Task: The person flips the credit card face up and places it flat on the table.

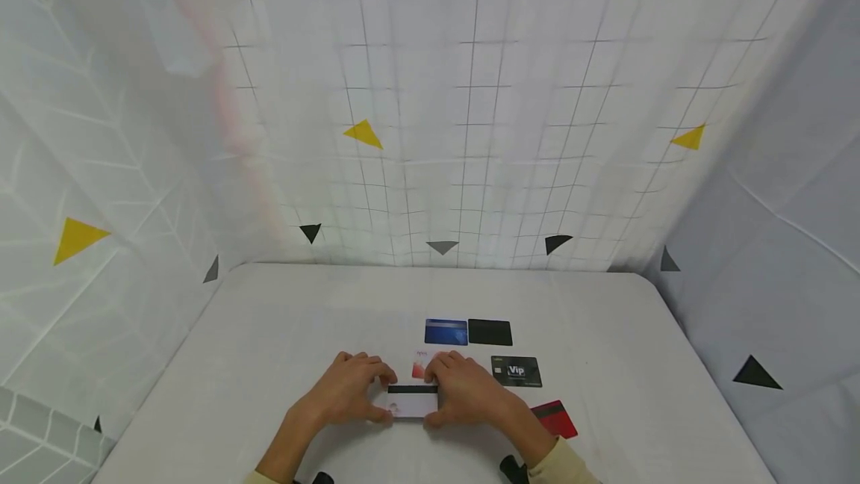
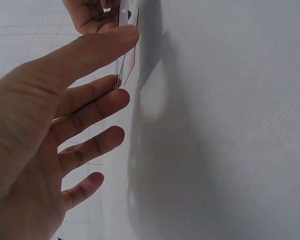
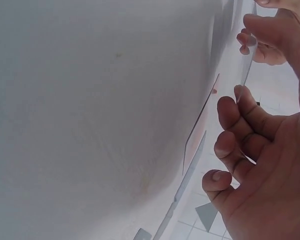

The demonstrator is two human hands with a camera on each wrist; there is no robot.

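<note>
Just above the table, both hands hold a white card with a black stripe (image 1: 413, 403). My left hand (image 1: 349, 388) pinches its left end between thumb and fingertips, the other fingers spread apart in the left wrist view. At the right end my right hand (image 1: 466, 393) grips the card the same way, its lower fingers loosely bent in the right wrist view. Seen edge-on, the card (image 3: 248, 70) looks thin; whether it is a single card I cannot tell. Behind it lies a white and red card (image 1: 419, 366), partly hidden by the right fingers.
Farther back, a blue card (image 1: 446, 332) and a black card (image 1: 490, 332) lie side by side. A dark Vip card (image 1: 516, 371) is right of the right hand. A red card (image 1: 556, 419) lies by the right forearm. White sheeting hangs behind the white table (image 1: 282, 320).
</note>
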